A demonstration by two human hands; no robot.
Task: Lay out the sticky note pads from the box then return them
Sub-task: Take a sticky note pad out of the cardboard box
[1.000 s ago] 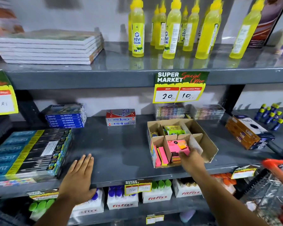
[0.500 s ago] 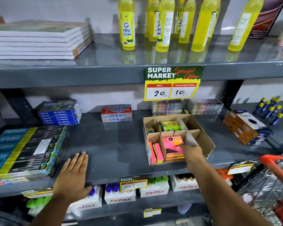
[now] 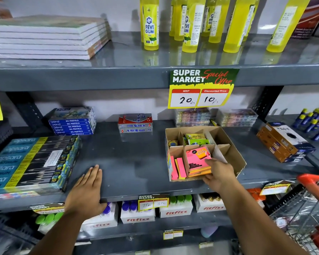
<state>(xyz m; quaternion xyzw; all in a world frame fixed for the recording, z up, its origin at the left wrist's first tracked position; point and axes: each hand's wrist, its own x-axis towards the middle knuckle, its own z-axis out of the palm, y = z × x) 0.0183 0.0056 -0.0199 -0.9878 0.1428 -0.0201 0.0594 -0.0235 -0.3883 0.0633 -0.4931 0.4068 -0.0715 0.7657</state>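
Right hand (image 3: 218, 174) grips pink pad (image 3: 198, 159) (box (image 3: 236, 155) dividers crowd it); left hand (image 3: 87, 188) flat.

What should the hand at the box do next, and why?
Probably lift the pink sticky note pad out and set it on the bare shelf. The right hand already grips that pad in the cardboard box, no pads lie on the shelf yet, and the left hand rests flat.
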